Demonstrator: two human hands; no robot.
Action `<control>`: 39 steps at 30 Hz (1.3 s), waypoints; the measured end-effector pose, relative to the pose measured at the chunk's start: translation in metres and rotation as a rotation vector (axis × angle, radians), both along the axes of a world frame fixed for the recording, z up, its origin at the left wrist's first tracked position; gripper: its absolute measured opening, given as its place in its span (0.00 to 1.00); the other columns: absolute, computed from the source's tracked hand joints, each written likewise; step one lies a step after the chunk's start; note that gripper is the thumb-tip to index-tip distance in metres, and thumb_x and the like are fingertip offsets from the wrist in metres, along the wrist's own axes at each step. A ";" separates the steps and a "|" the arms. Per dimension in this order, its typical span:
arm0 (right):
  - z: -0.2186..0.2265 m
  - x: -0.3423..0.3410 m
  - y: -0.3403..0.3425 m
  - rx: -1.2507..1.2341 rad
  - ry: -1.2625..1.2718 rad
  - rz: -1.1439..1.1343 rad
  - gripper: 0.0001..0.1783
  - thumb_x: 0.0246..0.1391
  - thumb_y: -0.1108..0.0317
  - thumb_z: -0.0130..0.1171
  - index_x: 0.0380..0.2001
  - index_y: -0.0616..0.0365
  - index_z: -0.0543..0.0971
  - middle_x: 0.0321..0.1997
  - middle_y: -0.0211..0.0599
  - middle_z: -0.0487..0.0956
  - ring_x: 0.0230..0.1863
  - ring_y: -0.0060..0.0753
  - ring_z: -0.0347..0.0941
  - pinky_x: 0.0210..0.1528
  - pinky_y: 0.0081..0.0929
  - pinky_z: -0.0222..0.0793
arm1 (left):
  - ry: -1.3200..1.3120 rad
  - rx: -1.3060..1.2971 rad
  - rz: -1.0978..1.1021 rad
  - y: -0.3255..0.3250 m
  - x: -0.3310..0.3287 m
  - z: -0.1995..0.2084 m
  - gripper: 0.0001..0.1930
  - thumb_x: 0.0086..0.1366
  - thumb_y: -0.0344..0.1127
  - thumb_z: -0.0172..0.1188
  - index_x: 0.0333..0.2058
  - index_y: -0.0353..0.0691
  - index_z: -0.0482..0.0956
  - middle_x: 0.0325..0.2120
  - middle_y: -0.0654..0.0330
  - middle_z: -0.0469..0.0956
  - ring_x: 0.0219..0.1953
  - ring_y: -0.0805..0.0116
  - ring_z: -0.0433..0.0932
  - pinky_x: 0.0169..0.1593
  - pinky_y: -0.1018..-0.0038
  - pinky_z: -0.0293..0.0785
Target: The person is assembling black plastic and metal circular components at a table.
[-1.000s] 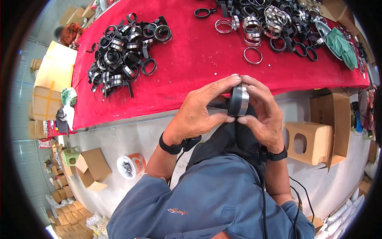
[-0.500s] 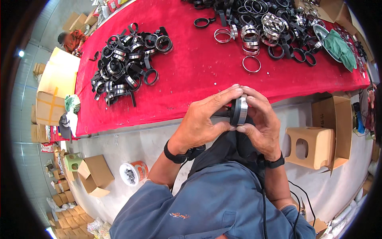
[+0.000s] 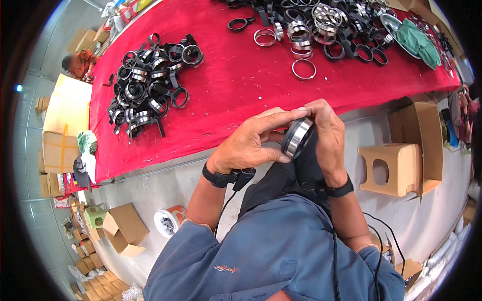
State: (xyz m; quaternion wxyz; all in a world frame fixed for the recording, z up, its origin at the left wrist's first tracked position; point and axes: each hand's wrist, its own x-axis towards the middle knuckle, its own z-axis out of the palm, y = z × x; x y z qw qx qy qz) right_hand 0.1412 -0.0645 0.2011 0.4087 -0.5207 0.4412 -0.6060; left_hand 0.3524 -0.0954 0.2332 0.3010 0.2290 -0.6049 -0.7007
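Just in front of the table's near edge, I hold a black ring with a shiny silver metal band [image 3: 297, 138], tilted so its opening faces right. My left hand [image 3: 246, 143] grips it, thumb at the bottom and fingers along the top. Curled against the ring's upper right side is my right hand [image 3: 326, 138]; its thumb is hidden. On the red cloth [image 3: 236, 95], a pile of black rings with silver bands and short handles [image 3: 145, 88] lies at left. A loose silver ring [image 3: 304, 69] rests beyond my hands, near a larger heap of black and silver rings [image 3: 326, 25].
A metal dish [image 3: 394, 30] with a green cloth [image 3: 419, 42] sits at the table's far right. Below stand a tan plastic stool [image 3: 391, 168], an open carton [image 3: 427, 140], a white-and-orange bucket [image 3: 168, 220] and another carton [image 3: 123, 228]. Another person [image 3: 80, 64] is at far left.
The ring has turned from edge-on to show its silver band and opening. My right hand's fingers have curled in and its thumb has left the ring's lower edge. The whole view has shifted slightly.
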 end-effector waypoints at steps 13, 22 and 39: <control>-0.007 0.029 -0.003 0.025 0.128 -0.333 0.24 0.78 0.58 0.55 0.27 0.64 0.71 0.24 0.35 0.69 0.27 0.26 0.64 0.30 0.35 0.61 | -0.405 -0.912 0.960 0.019 -0.052 -0.033 0.24 0.80 0.53 0.58 0.33 0.36 0.79 0.23 0.51 0.75 0.25 0.46 0.77 0.29 0.58 0.72; -0.013 0.033 -0.007 0.054 0.060 -0.373 0.28 0.79 0.60 0.53 0.22 0.61 0.67 0.20 0.25 0.62 0.25 0.19 0.55 0.27 0.32 0.54 | -0.377 -0.897 0.938 0.026 -0.052 -0.041 0.22 0.79 0.48 0.59 0.28 0.39 0.77 0.20 0.53 0.72 0.22 0.48 0.75 0.26 0.58 0.69; -0.025 0.025 -0.029 0.292 -0.024 -0.178 0.40 0.81 0.37 0.43 0.38 0.66 0.85 0.31 0.36 0.81 0.33 0.26 0.78 0.36 0.27 0.74 | -0.490 -0.821 0.721 0.011 -0.015 -0.033 0.16 0.72 0.44 0.69 0.44 0.35 0.86 0.35 0.49 0.86 0.34 0.48 0.85 0.39 0.60 0.81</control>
